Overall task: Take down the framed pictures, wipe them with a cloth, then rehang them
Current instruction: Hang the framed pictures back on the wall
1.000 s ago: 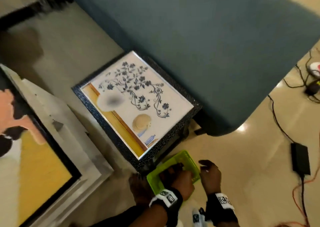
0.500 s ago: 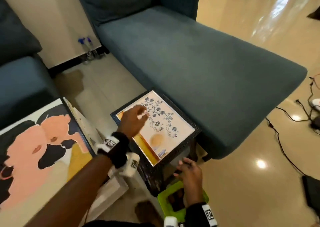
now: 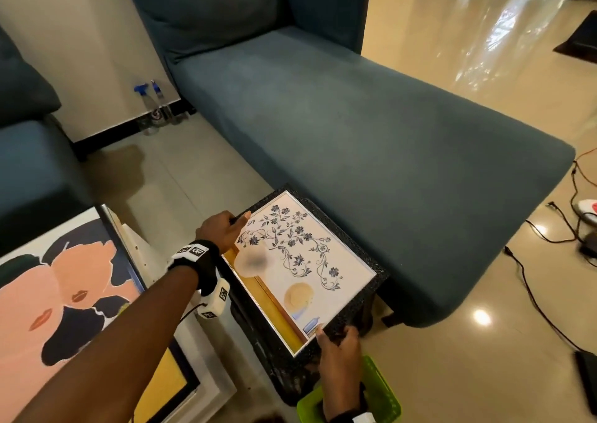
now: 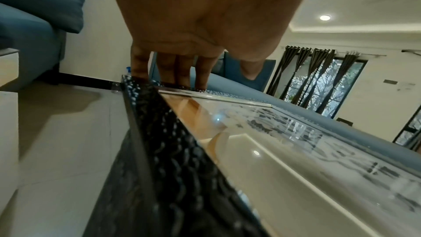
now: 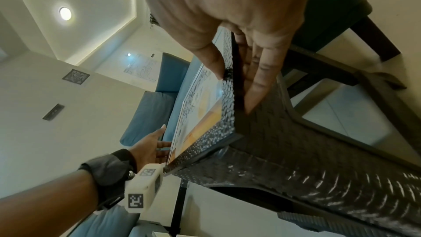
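A framed picture [image 3: 310,261] of blue flowers in a black textured frame lies flat on a dark woven stool [image 3: 268,342] beside the sofa. My left hand [image 3: 237,220] holds its far left corner, thumb on top and fingers [image 4: 182,68] hooked over the far edge. At the near right corner my right hand [image 3: 336,335] pinches the frame, with the thumb on the rim and the fingers [image 5: 257,82] under it against the stool [image 5: 318,150]. The glass [image 4: 273,159] reflects the ceiling lights. The right wrist view also shows the left hand [image 5: 150,147] at the picture [image 5: 200,100].
A large framed painting [image 3: 64,293] leans at the lower left, close to the stool. A green basket [image 3: 381,393] sits on the floor under my right wrist. The blue sofa [image 3: 355,131] runs along the stool's right. Spray bottles [image 3: 151,106] stand by the wall; cables [image 3: 549,309] trail at right.
Both hands left the green basket. The left hand reached across to the frame's far left corner and gripped it; the right hand came up to the near right corner.
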